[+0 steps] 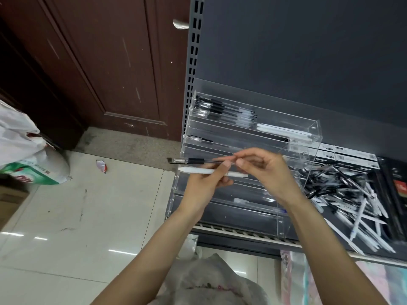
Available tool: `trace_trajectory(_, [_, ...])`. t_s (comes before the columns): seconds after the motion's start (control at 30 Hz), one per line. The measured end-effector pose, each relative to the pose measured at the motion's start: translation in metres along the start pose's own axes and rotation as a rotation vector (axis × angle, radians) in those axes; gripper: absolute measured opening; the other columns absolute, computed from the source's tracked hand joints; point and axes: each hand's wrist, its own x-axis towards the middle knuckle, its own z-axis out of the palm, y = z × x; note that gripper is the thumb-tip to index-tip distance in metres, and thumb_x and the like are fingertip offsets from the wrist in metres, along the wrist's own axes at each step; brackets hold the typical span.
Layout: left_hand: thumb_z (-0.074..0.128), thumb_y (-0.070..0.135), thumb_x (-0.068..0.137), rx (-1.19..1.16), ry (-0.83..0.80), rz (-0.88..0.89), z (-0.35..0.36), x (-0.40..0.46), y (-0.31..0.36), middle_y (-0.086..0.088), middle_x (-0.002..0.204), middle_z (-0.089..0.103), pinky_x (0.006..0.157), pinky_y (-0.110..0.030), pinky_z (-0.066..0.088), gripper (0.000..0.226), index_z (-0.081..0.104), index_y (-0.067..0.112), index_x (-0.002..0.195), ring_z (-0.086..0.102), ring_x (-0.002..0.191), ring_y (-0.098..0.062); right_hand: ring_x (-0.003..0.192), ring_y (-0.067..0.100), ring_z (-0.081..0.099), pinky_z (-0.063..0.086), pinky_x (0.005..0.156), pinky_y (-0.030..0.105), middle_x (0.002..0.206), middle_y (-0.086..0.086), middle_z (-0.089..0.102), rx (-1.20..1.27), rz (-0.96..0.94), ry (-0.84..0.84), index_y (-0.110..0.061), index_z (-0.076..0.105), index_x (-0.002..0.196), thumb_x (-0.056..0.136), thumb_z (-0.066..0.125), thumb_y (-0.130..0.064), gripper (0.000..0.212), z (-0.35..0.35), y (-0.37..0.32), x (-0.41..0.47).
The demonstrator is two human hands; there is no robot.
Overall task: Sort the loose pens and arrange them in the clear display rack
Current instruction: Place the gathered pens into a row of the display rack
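A clear tiered display rack (315, 137) stands on the dark shelf. Its top tier holds several black-grip clear pens (222, 108) and white pens (284, 130); a lower tier holds a single black pen (200, 139). In front of the rack, my left hand (204, 186) holds a white pen (196, 170) level. My right hand (266, 170) pinches the right end of a black-grip clear pen (193, 160) just above the white one. A heap of loose black and white pens (343, 194) lies on the shelf to the right.
Boxed stock (350, 155) sits behind the heap. A grey slotted upright (193, 62) edges the shelf unit, with a brown door (99, 62) to its left. On the tiled floor are a white and green sack (33, 159) and a crumpled bag (211, 280) below my arms.
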Motion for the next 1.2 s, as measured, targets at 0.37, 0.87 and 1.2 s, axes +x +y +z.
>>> trace_trajectory(0.37, [0.063,0.009,0.086,-0.079,0.038,-0.011,-0.022,-0.002,-0.007,0.006,0.065,0.06,0.073,-0.023,0.056,0.01,0.056,0.01,0.08,0.062,0.063,-0.006,0.084,0.001,0.065,0.049,0.083,0.016,0.093,-0.007,0.071,-0.318,-0.109,0.339,-0.026,0.07,0.096,0.086,0.066,-0.012,0.017,-0.027,0.035,0.036])
trace_trajectory(0.87, [0.062,0.002,0.084,-0.279,0.086,-0.085,-0.044,0.0,-0.01,-0.006,0.089,0.064,0.076,-0.022,0.055,0.013,0.061,0.004,0.097,0.066,0.086,-0.015,0.103,0.011,0.061,0.044,0.084,0.023,0.114,-0.007,0.067,-0.823,-0.098,-0.051,-0.024,0.067,0.112,0.098,0.046,-0.015,0.026,-0.014,0.016,0.062])
trace_trajectory(1.2, [0.064,0.007,0.085,-0.074,0.083,-0.041,-0.029,0.004,-0.006,0.001,0.084,0.066,0.083,-0.025,0.055,0.017,0.061,0.004,0.101,0.065,0.088,-0.015,0.132,0.013,0.033,0.03,0.108,0.039,0.139,-0.005,0.047,-0.862,-0.051,-0.114,-0.023,0.048,0.131,0.099,0.028,-0.046,0.044,-0.003,0.031,0.04])
